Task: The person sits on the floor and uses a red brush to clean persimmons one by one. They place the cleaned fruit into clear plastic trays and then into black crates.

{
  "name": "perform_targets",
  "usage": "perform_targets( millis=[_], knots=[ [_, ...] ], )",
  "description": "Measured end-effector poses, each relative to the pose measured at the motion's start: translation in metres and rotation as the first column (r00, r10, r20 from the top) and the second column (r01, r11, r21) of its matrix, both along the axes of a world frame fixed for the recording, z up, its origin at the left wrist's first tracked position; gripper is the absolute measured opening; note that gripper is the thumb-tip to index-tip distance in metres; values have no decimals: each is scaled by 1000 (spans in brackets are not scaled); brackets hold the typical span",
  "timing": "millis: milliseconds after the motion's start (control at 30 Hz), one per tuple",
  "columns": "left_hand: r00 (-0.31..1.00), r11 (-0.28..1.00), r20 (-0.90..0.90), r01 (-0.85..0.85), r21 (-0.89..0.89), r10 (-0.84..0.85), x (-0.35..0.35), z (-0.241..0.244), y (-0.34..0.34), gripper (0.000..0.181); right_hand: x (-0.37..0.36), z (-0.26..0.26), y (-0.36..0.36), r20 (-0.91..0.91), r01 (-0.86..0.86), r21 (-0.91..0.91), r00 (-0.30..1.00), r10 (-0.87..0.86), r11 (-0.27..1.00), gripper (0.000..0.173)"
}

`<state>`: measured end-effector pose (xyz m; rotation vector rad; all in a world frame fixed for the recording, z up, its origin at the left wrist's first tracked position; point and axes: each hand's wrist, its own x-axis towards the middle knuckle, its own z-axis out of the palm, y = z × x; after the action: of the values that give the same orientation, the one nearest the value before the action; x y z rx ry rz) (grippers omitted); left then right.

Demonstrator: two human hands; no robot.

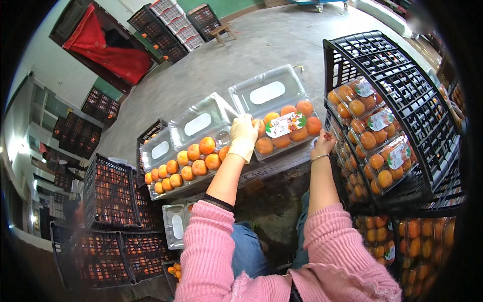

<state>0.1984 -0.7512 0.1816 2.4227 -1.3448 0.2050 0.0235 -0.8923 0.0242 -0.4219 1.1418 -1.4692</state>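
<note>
An open clear plastic clamshell box [277, 147] holds rows of orange fruits [298, 134], with its lid [267, 90] tipped back. On top of the fruits lies a printed paper label [286, 124] with green leaf shapes. My left hand [241, 134], in a pale glove, grips the left end of this box. At its right front corner is my bare right hand [323, 145], fingers curled; whether it grips the rim is hard to see. Left of my glove, two more open boxes [200, 162] of fruit stand in a row, no labels on them.
To my right, a black plastic crate [385, 68] lies on its side, holding closed, labelled boxes [385, 162]. Fruit-filled crates [113, 196] stand at left. Another open box [175, 226] sits below the row. Farther off are stacked crates [177, 22], a wooden stool [222, 32] and a red curtain [109, 49].
</note>
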Motion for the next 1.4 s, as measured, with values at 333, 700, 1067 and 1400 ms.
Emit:
perform_targets(
  millis=[333, 700, 1067, 1400],
  knots=[
    [889, 984, -445, -159, -85, 105, 8, -8, -12, 47, -9, -11, -3, 80, 14, 46, 997, -18, 999, 23],
    [14, 948, -979, -248, -200, -203, -35, -34, 42, 48, -7, 32, 9, 158, 91, 65, 982, -100, 994, 22],
    [-288, 787, -786, -496, -366, -547, -63, -45, 45, 50, 6, 53, 4, -239, 138, 169, 966, -95, 976, 51],
    [-77, 681, -721, -408, -608, -689, -105, 0, 132, 70, -42, 138, 58, 80, -404, -180, 903, 422, 897, 31]
  ],
)
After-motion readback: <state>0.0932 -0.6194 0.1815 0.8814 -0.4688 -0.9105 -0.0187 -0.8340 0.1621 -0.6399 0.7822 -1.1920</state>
